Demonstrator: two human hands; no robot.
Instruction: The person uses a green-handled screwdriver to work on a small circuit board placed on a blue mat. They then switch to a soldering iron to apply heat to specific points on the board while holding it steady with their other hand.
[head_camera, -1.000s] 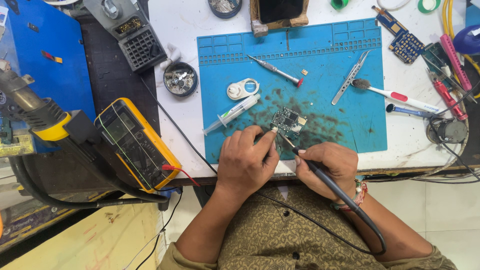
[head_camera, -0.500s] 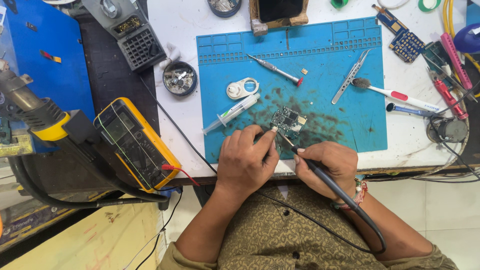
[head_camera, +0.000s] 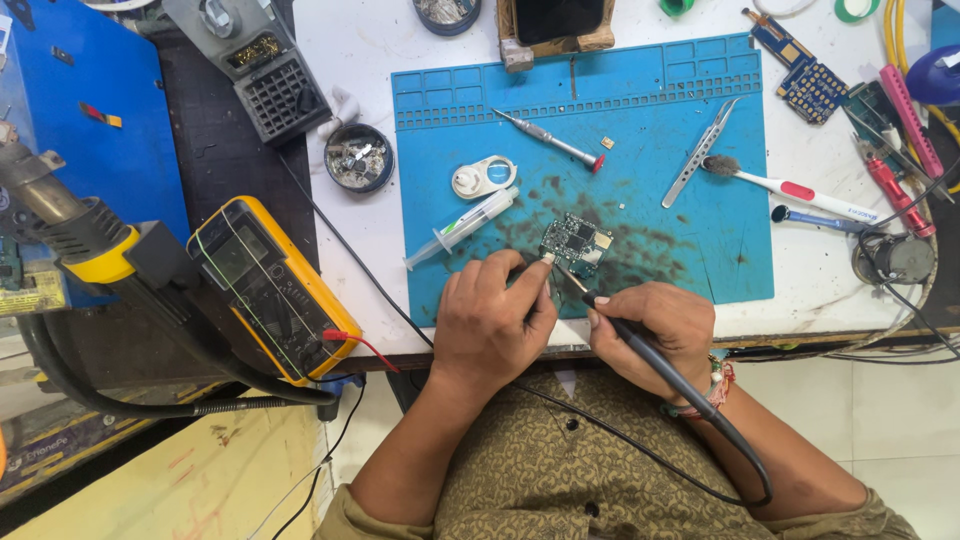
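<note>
A small dark circuit board (head_camera: 577, 243) lies on the blue work mat (head_camera: 660, 150), near its front edge. My left hand (head_camera: 493, 325) rests at the mat's front, its fingertips pressing on the board's near left corner. My right hand (head_camera: 653, 333) grips a black soldering iron (head_camera: 640, 345) like a pen. The iron's thin tip touches the board's near edge, just right of my left fingertips. Its black cable trails back over my lap.
On the mat lie a syringe (head_camera: 462, 226), a white round loupe (head_camera: 484, 177), a screwdriver (head_camera: 548, 140) and tweezers (head_camera: 702, 152). A yellow multimeter (head_camera: 268, 287) and a hot-air gun (head_camera: 70, 225) sit at left. A brush (head_camera: 790, 186), small boards and tools crowd the right.
</note>
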